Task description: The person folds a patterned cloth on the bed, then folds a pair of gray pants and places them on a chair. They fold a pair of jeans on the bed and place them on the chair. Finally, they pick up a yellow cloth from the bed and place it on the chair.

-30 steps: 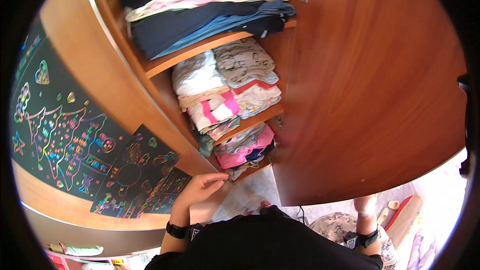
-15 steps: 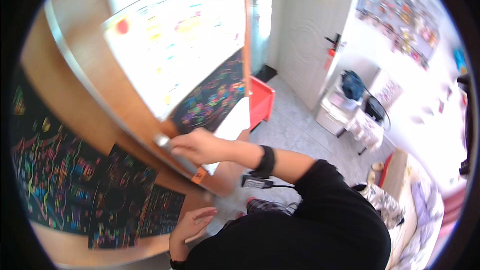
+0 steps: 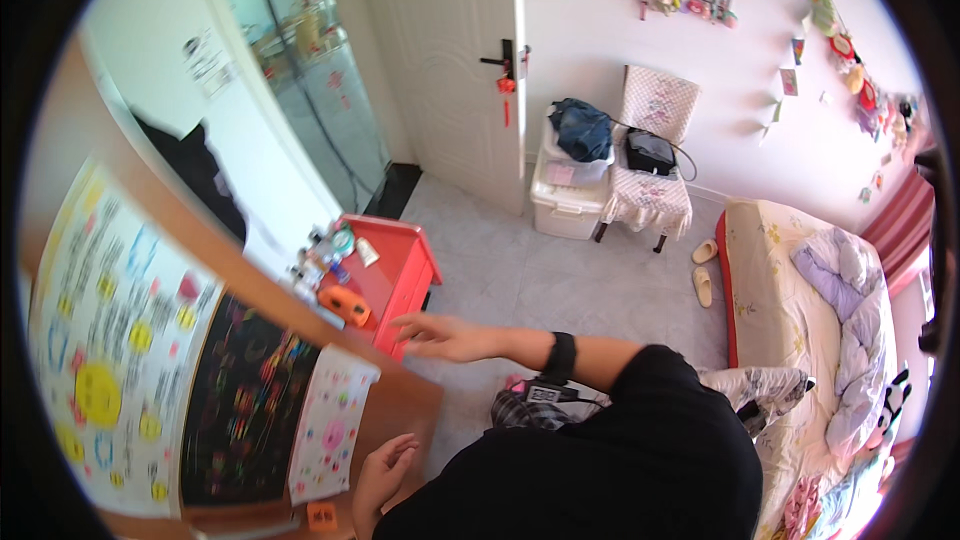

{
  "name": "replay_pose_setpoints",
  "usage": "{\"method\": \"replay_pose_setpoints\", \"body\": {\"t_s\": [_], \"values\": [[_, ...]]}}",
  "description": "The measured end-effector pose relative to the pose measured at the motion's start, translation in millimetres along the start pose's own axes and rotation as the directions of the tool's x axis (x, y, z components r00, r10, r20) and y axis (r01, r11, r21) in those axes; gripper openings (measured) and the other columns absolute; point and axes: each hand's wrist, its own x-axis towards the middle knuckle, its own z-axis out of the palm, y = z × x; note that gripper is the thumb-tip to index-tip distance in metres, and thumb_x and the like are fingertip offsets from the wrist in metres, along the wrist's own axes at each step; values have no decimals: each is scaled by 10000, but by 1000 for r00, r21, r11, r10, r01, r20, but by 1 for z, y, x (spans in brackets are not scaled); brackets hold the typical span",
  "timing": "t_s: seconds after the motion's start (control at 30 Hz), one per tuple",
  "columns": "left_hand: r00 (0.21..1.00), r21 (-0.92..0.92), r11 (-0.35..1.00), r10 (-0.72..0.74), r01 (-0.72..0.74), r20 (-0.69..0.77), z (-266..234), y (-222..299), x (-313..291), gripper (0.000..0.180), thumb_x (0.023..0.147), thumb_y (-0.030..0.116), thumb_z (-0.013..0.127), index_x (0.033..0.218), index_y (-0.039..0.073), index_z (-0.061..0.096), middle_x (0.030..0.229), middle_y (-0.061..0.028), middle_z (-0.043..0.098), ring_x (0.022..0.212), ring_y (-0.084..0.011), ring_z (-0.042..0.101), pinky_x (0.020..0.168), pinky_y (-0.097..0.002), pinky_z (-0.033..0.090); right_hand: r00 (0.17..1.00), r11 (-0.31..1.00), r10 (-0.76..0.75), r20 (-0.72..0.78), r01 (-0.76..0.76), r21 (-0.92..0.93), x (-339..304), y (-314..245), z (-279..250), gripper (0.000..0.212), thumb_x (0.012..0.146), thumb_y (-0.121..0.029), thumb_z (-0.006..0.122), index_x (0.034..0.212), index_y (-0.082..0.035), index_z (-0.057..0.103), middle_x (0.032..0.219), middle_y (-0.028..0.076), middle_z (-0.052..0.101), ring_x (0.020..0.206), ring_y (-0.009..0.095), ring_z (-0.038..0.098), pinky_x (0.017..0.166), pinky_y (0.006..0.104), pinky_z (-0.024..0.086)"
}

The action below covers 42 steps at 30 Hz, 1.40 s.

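Observation:
My right hand [image 3: 440,337] reaches leftward with its fingers stretched out and holds nothing. A black band circles that wrist. The fingertips come up in the picture beside the red cabinet [image 3: 415,240]; whether they touch it I cannot tell. My left hand [image 3: 385,472] is low, close to my body, its fingers loosely bent and apart with nothing in them. It is nearest to the wooden wardrobe door [image 3: 400,410], which carries a yellow-and-white poster [image 3: 120,340], a black sheet with coloured drawings [image 3: 245,400] and a white sheet with small stickers [image 3: 333,420].
Small bottles and an orange object [image 3: 344,305] stand on the red cabinet. A white door [image 3: 450,90] stands at the back. Farther right are a white storage box [image 3: 565,205], a covered chair [image 3: 650,195], slippers [image 3: 704,270] and a bed [image 3: 770,310] with lilac bedding.
My right hand has let go of the wardrobe door's edge and handle. The view has swung right, bringing the red cabinet top and bed into sight. My left hand stays low.

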Motion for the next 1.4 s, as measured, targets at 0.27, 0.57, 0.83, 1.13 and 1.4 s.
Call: {"method": "replay_pose_setpoints", "body": {"t_s": [0.27, 0.57, 0.83, 1.13, 1.4], "values": [[966, 209, 965, 108, -158, 234, 39, 85, 208, 206, 887, 123, 513, 1011, -24, 586, 859, -57, 630, 815, -96, 568, 742, -230, 447, 585, 890, 451, -675, -235, 391, -112, 30, -174, 254, 895, -211, 493, 1087, -51, 541, 885, 57, 618, 783, 112, 572, 684, 245, 460], [824, 294, 845, 263, -448, 501, 123, 167, 418, 161, 865, 137, 545, 903, 17, 646, 796, -52, 627, 727, -101, 570, 648, -238, 451, 301, 847, 529, -793, -240, 474, -165, 53, -257, 192, 885, -194, 492, 989, -52, 569, 815, 39, 616, 737, 102, 570, 652, 234, 456], [677, 329, 727, 247, -602, 693, 187, 196, 577, 160, 816, 131, 572, 915, 36, 654, 864, -131, 652, 762, -232, 629, 686, -308, 493, 107, 743, 624, -774, -388, 546, -183, 78, -369, 221, 870, -206, 501, 995, -39, 573, 821, 48, 624, 742, 102, 575, 645, 227, 452], [668, 380, 709, 170, -593, 724, 244, 294, 704, 188, 829, 157, 565, 940, 18, 627, 822, -133, 647, 717, -211, 619, 649, -305, 478, 148, 784, 524, -839, -468, 408, -158, 137, -532, 274, 847, -236, 553, 1054, -58, 538, 849, 56, 625, 824, 116, 575, 748, 265, 441], [772, 514, 733, 23, -445, 635, 260, 311, 692, 200, 860, 146, 545, 1003, 18, 602, 873, -82, 636, 767, -147, 585, 704, -273, 463, 58, 567, 744, -665, -581, 584, -125, 271, -658, 399, 772, -369, 625, 959, -25, 545, 738, 33, 543, 668, 153, 478, 588, 304, 373]]}}
